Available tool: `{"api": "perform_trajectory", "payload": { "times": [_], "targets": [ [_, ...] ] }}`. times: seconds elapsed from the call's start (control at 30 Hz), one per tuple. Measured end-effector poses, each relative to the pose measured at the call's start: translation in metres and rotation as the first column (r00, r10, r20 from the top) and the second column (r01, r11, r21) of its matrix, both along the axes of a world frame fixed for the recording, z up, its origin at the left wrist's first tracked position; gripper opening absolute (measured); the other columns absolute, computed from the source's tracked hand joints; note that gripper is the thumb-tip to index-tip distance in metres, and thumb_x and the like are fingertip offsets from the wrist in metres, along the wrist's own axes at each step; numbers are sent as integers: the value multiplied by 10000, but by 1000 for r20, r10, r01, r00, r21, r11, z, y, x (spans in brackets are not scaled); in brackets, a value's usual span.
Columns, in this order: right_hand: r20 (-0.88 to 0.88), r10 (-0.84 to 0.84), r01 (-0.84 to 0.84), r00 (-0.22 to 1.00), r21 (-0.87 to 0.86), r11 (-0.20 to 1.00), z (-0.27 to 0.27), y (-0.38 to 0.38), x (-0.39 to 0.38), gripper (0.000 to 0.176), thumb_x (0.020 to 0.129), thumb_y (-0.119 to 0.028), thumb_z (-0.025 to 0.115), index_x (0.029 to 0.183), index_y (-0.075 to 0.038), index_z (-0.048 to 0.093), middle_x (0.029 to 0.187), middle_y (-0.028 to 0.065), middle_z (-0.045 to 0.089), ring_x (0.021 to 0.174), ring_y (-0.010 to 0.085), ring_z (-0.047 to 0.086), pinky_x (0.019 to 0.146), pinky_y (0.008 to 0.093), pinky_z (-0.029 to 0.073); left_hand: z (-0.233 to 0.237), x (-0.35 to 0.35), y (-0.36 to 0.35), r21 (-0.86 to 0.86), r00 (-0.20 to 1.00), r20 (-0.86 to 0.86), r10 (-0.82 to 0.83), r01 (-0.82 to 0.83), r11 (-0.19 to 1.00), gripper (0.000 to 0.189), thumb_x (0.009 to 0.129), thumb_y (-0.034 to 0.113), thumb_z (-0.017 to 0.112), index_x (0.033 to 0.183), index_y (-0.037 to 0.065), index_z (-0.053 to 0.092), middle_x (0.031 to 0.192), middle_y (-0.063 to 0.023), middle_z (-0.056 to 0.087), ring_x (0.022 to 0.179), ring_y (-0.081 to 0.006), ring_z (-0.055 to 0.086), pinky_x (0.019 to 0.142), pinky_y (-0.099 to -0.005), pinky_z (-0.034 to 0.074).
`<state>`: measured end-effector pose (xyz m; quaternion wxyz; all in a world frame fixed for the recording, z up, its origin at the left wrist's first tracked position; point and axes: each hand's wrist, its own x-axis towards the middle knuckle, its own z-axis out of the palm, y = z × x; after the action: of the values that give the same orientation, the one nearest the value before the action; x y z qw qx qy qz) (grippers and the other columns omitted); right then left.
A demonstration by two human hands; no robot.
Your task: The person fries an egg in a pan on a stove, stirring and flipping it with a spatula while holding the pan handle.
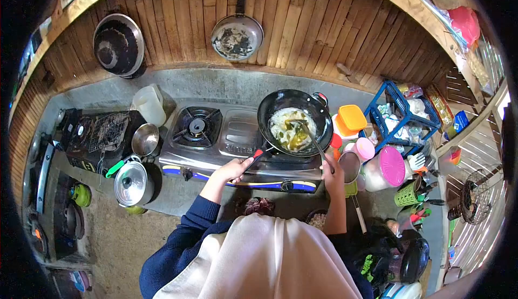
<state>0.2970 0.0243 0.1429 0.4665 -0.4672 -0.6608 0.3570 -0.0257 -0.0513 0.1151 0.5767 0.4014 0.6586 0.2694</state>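
Note:
A black wok [267, 104] stands over the right side of a steel two-burner stove [237, 158]. Inside it lies whitish food with yellow and green bits [291, 131], perhaps egg with greens. My left hand [237, 170] is closed around the wok's red-and-black handle [258, 154], at the lower left of the pan. At the right, my right hand [332, 168] grips a dark long-handled spatula [315, 143], its head down in the food. The burner under the wok is hidden.
The left burner [197, 127] carries no pot. A lidded pot [133, 183], small saucepan [145, 140] and white jug [149, 106] stand left. On the right are an orange-lidded container [352, 119], pink-lidded tub [391, 167], strainer [350, 167] and blue rack [402, 115].

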Motion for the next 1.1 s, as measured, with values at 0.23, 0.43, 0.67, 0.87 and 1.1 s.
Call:
{"api": "perform_trajectory", "payload": {
  "times": [0.23, 0.43, 0.67, 0.87, 1.1],
  "targets": [
    [-116, 87, -97, 989, -81, 992, -11, 10, -24, 350, 851, -111, 558, 1179, -7, 492, 859, 100, 603, 525, 117, 548, 493, 240, 458, -7, -4, 1, 25, 1000, 12, -25, 24, 999, 536, 879, 529, 404, 807, 6, 495, 475, -14, 429, 351, -102, 408, 318, -245, 319],
    [-168, 96, -112, 981, -89, 990, -6, 2, -24, 348, 847, -104, 566, 1167, 11, 494, 879, 104, 603, 537, 115, 556, 507, 237, 473, -4, -3, 1, 7, 1000, 7, -23, 23, 1000, 525, 877, 528, 411, 873, 12, 507, 479, -10, 430, 340, -92, 392, 316, -239, 316],
    [-226, -2, 11, 974, 42, 999, 1, -17, -8, 267, 832, -92, 577, 1060, 42, 550, 826, 83, 584, 540, 89, 518, 501, 220, 457, 0, -2, 0, 24, 999, 41, -14, 13, 1000, 503, 881, 509, 421, 865, 10, 482, 474, -17, 427, 333, -98, 389, 304, -239, 299],
    [-328, -60, 66, 943, 7, 998, 18, -37, 11, 248, 848, -116, 571, 1058, 17, 563, 789, 48, 573, 556, 64, 493, 499, 199, 435, -3, -4, 2, -30, 999, 46, -13, 14, 999, 508, 878, 519, 418, 1023, 42, 516, 480, -4, 423, 335, -76, 363, 314, -222, 295],
    [-249, -156, 153, 956, -29, 988, 45, -62, 27, 187, 863, -143, 567, 994, -10, 584, 732, 17, 552, 555, 50, 472, 493, 186, 417, 10, -1, -1, -2, 998, 66, -6, 6, 1000, 446, 884, 486, 438, 896, 43, 476, 463, -14, 420, 336, -85, 381, 306, -227, 295]
  ]
}}
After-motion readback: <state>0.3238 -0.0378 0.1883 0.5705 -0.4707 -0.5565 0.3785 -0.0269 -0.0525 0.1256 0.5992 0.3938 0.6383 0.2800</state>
